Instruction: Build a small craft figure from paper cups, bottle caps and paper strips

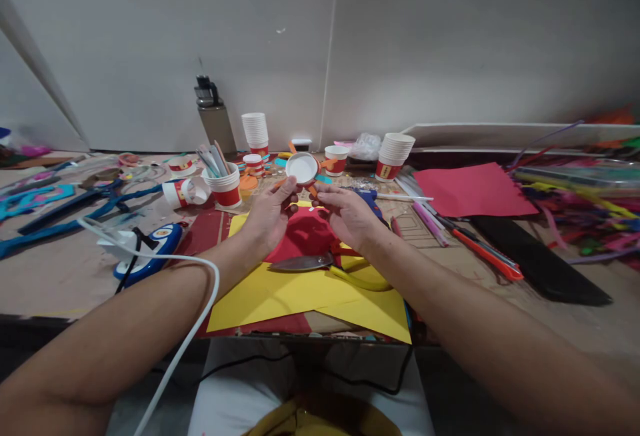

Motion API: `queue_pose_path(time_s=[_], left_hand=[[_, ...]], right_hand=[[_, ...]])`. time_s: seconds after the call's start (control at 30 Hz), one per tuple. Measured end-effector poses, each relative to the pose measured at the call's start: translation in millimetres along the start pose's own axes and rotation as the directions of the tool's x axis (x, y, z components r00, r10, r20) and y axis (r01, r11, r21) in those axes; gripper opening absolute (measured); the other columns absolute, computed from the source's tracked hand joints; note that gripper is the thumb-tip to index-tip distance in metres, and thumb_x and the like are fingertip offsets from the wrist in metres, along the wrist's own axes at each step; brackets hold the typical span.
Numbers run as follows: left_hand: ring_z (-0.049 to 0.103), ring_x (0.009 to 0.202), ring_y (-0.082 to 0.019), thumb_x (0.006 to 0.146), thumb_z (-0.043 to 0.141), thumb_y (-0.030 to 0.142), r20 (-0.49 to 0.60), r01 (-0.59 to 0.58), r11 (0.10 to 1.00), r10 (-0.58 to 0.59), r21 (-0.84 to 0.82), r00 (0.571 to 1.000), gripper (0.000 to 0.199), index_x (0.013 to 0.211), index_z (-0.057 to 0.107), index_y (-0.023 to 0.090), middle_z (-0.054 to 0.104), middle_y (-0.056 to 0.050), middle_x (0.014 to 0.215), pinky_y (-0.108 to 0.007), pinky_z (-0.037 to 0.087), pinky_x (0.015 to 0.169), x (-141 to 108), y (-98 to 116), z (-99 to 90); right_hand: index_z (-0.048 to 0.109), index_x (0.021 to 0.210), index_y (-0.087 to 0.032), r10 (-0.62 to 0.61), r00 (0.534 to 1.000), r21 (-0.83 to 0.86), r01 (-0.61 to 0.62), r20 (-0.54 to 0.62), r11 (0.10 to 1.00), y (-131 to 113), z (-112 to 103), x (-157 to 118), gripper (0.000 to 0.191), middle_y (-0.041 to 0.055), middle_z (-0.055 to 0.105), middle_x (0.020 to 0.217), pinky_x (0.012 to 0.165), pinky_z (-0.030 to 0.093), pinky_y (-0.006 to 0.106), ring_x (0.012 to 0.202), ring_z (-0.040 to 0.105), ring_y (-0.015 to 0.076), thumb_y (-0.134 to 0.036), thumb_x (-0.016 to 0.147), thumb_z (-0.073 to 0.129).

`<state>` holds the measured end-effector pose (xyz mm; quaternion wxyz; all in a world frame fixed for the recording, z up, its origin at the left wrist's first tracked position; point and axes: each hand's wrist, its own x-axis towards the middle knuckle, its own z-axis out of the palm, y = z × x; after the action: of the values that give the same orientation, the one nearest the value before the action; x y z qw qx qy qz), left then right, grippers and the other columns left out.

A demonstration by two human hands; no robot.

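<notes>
Both hands meet over the middle of the table around a small white paper cup piece [302, 168] with orange strips sticking out from it. My left hand [273, 213] is closed on its lower left side, thumb on the rim. My right hand [347, 215] pinches at its lower right, by an orange strip. Below them lie red paper [305, 233] and yellow sheets [270, 297]. Scissors with yellow handles [357, 281] rest on these sheets, their blades pointing left.
Cup stacks [395, 153] and a cup of pens [223, 186] stand behind. A blue power strip [163, 249] with a white cable is at left. Red paper [473, 189], an orange cutter [493, 256] and a black case [540, 263] lie at right.
</notes>
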<state>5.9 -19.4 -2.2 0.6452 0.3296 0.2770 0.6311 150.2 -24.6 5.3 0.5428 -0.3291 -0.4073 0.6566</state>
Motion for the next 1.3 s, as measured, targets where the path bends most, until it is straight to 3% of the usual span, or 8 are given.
queue_pose_path(time_s=[0.6, 0.7, 0.83, 0.93, 1.13, 1.23, 1.3], left_hand=[[0.05, 0.061, -0.006, 0.063, 0.083, 0.035, 0.017, 0.013, 0.999, -0.013, 0.042, 1.0, 0.032, 0.079, 0.064, 0.014, 0.06, 0.001, 0.071, -0.021, 0.036, 0.055, 2.2, 2.1, -2.3], [0.05, 0.061, -0.006, 0.063, 0.082, 0.033, 0.016, -0.037, 0.994, 0.036, 0.101, 0.999, 0.031, 0.079, 0.064, 0.014, 0.06, 0.001, 0.072, -0.021, 0.037, 0.057, 6.6, 7.8, -5.0], [0.054, 0.063, -0.007, 0.059, 0.083, 0.03, 0.031, -0.101, 0.956, 0.097, 0.276, 0.995, 0.03, 0.078, 0.065, 0.015, 0.061, 0.002, 0.07, -0.021, 0.036, 0.058, 14.6, 14.7, -11.5], [0.057, 0.065, -0.009, 0.06, 0.082, 0.031, 0.066, -0.134, 0.921, 0.118, 0.365, 0.991, 0.03, 0.081, 0.067, 0.014, 0.063, 0.0, 0.071, -0.021, 0.037, 0.06, 19.4, 16.2, -16.7], [0.058, 0.065, -0.01, 0.064, 0.08, 0.032, 0.103, -0.137, 0.925, 0.107, 0.355, 0.989, 0.03, 0.085, 0.068, 0.014, 0.065, -0.001, 0.073, -0.021, 0.037, 0.06, 21.3, 13.8, -20.2], [0.057, 0.065, -0.01, 0.066, 0.078, 0.032, 0.132, -0.188, 0.889, 0.146, 0.417, 0.98, 0.028, 0.086, 0.069, 0.015, 0.066, -0.002, 0.075, -0.022, 0.039, 0.062, 19.3, 12.8, -20.1], [0.058, 0.069, -0.012, 0.068, 0.077, 0.032, 0.178, -0.246, 0.833, 0.18, 0.495, 0.968, 0.027, 0.088, 0.069, 0.016, 0.068, -0.002, 0.079, -0.023, 0.041, 0.066, 16.9, 12.6, -19.4]], right_hand=[[0.069, 0.078, -0.019, -0.005, 1.0, -0.061, 0.004, -0.02, 0.998, -2.0, 2.4, -2.2, 0.022, -0.0023, 0.066, 0.08, 0.069, 0.039, 0.026, 0.068, 0.052, 0.0101, -0.015, 0.056, 0.071], [0.069, 0.078, -0.018, 0.012, 0.996, -0.162, -0.026, -0.091, 0.987, 2.0, -3.0, 1.7, 0.018, -0.0002, 0.066, 0.079, 0.063, 0.04, 0.026, 0.063, 0.051, 0.0098, -0.016, 0.06, 0.069], [0.066, 0.071, -0.017, 0.017, 0.968, -0.271, -0.088, -0.251, 0.959, 3.3, -14.5, 9.6, 0.008, 0.0005, 0.059, 0.064, 0.049, 0.032, 0.024, 0.053, 0.046, 0.0097, -0.019, 0.065, 0.069], [0.062, 0.066, -0.016, -0.05, 0.951, -0.306, -0.047, -0.304, 0.951, -1.9, -23.2, 14.9, 0.008, -0.0017, 0.052, 0.059, 0.047, 0.029, 0.023, 0.05, 0.041, 0.0079, -0.021, 0.068, 0.067], [0.05, 0.059, -0.019, -0.234, 0.92, -0.397, 0.096, -0.315, 0.913, -12.5, -30.8, 17.4, 0.029, -0.0047, 0.043, 0.054, 0.05, 0.026, 0.025, 0.05, 0.034, 0.0082, -0.037, 0.076, 0.065], [0.052, 0.063, -0.021, -0.406, 0.885, -0.582, 0.212, -0.226, 0.785, -14.1, -29.1, 15.7, 0.032, -0.0028, 0.048, 0.061, 0.057, 0.032, 0.027, 0.058, 0.041, 0.0114, -0.046, 0.077, 0.064], [0.06, 0.074, -0.021, -0.475, 0.872, -0.683, 0.278, -0.115, 0.676, -14.6, -26.2, 13.8, 0.028, 0.0009, 0.058, 0.076, 0.067, 0.037, 0.029, 0.072, 0.049, 0.0148, -0.048, 0.076, 0.064]])
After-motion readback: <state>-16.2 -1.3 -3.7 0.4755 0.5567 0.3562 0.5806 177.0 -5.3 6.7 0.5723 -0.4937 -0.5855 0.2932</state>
